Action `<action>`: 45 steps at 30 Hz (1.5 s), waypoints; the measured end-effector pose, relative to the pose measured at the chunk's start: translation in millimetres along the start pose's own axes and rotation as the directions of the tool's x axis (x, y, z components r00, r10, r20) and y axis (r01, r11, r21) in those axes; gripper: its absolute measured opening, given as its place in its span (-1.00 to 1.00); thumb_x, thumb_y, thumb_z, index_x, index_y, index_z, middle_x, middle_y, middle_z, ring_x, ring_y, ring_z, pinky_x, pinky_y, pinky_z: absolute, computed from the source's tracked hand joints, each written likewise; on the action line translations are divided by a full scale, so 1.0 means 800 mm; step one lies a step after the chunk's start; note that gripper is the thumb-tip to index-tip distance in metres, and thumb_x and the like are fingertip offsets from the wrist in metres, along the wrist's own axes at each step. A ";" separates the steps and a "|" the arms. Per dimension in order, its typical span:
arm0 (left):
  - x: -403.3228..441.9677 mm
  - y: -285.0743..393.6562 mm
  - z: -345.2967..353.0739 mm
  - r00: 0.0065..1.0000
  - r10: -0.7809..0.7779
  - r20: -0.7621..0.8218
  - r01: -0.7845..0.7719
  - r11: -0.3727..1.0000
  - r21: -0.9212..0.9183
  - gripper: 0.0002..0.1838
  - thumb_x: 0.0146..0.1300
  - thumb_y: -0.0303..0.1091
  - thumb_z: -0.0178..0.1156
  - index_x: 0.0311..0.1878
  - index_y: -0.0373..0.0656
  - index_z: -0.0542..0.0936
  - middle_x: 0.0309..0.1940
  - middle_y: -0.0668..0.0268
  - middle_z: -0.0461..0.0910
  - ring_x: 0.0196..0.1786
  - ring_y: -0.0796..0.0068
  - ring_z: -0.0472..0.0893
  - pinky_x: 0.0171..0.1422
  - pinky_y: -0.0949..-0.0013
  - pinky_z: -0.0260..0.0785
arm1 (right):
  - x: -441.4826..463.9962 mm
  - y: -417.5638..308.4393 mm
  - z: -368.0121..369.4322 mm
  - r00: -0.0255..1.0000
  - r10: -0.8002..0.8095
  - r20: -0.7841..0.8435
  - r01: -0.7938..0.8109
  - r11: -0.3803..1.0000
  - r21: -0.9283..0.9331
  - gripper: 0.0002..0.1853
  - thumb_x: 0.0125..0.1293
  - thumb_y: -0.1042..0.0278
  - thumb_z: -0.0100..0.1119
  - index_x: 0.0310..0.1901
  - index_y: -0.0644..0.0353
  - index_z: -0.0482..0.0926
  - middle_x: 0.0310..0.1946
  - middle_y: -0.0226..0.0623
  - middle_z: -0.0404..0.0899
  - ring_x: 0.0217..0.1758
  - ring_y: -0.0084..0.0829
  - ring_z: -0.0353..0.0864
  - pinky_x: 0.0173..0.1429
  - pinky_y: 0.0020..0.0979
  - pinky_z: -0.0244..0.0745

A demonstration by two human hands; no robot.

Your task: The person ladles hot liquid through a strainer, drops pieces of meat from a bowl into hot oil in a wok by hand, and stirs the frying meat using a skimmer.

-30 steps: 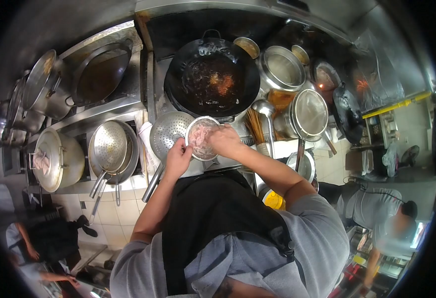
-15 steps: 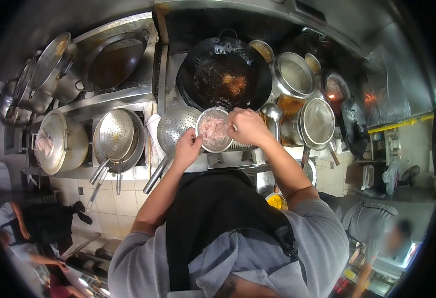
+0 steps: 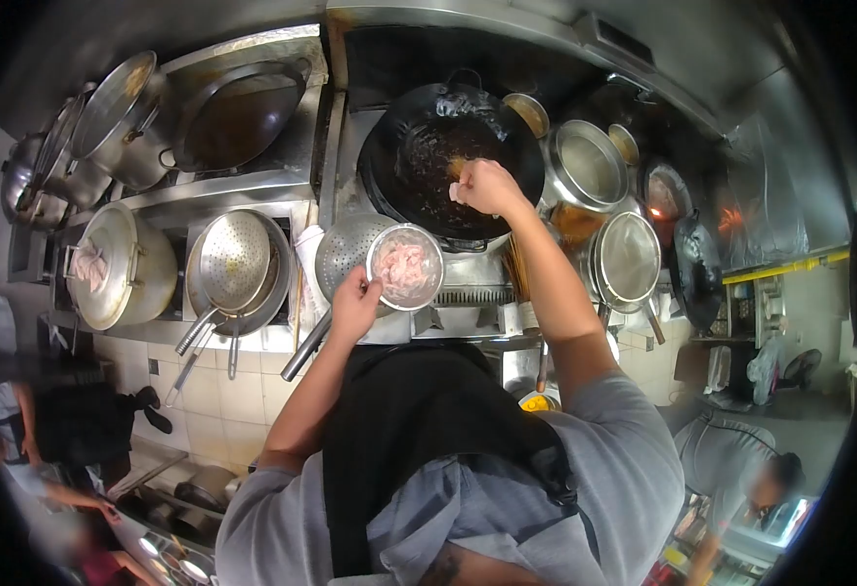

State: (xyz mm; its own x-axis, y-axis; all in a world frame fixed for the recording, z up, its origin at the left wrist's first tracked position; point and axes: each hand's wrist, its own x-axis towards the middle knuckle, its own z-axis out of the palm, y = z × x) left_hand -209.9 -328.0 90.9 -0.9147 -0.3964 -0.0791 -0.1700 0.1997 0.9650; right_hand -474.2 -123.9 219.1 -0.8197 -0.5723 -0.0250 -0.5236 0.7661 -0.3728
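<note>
My left hand (image 3: 355,305) grips the near left rim of a small metal bowl (image 3: 435,256). Pale pink strips of raw meat (image 3: 401,266) lie inside it. Over a large black wok (image 3: 394,137), my right hand (image 3: 492,188) is closed in a pinch, with a pale piece of meat (image 3: 457,192) at its fingertips. Dark, shiny liquid, seemingly oil, covers the bottom of the wok. A perforated strainer (image 3: 341,254) sits beside the bowl, partly hidden by it.
Metal pots (image 3: 590,161) and a fine-mesh strainer (image 3: 630,256) stand right of the wok. On the left are a lidded pot (image 3: 106,264), a perforated ladle (image 3: 233,254) and another wok (image 3: 238,122). Co-workers (image 3: 727,454) stand at the lower right and lower left.
My right hand has moved from the bowl up and forward over the wok, carrying a piece of meat. The bowl in my left hand has shifted slightly left.
</note>
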 end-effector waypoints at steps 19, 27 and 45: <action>-0.038 -0.005 -0.051 0.986 -0.092 -0.141 0.103 0.992 0.070 -0.70 0.35 -0.22 0.23 -0.34 -0.23 0.42 -0.57 0.17 0.47 -0.48 0.30 0.49 -0.30 0.19 0.37 | 0.106 -0.024 0.067 0.883 -0.019 -0.469 0.025 1.000 0.008 -0.76 0.34 0.27 0.19 -0.09 0.14 0.77 -0.11 0.05 0.70 -0.05 0.05 0.72 0.11 -0.07 0.64; -0.021 -0.007 -0.033 0.999 -0.023 -0.048 0.023 1.000 0.014 -0.83 0.40 -0.36 0.22 -0.29 -0.20 0.49 -0.54 0.37 0.51 -0.47 0.62 0.51 -0.33 0.44 0.38 | -0.074 -0.114 0.069 0.925 -0.376 0.061 0.374 0.927 0.036 -0.88 0.22 0.35 0.30 -0.25 0.03 0.80 -0.21 -0.14 0.69 -0.18 -0.09 0.76 -0.03 -0.11 0.68; -0.026 0.056 0.014 0.988 0.013 0.152 -0.031 0.993 0.115 -0.74 0.34 -0.27 0.25 -0.34 -0.25 0.48 -0.56 0.25 0.50 -0.46 0.49 0.50 -0.32 0.27 0.36 | -0.166 -0.055 0.128 0.979 -0.188 0.077 0.201 0.952 -0.232 -0.82 0.19 0.30 0.24 -0.30 0.23 0.73 -0.16 -0.10 0.68 -0.11 -0.12 0.77 -0.09 -0.13 0.69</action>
State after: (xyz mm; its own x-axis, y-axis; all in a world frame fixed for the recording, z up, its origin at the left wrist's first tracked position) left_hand -202.3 -301.0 132.9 -0.9619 -0.2528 -0.1038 -0.1829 0.3133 0.9319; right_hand -318.3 -111.6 143.9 -0.6860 -0.7271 -0.0260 -0.7171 0.6818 -0.1449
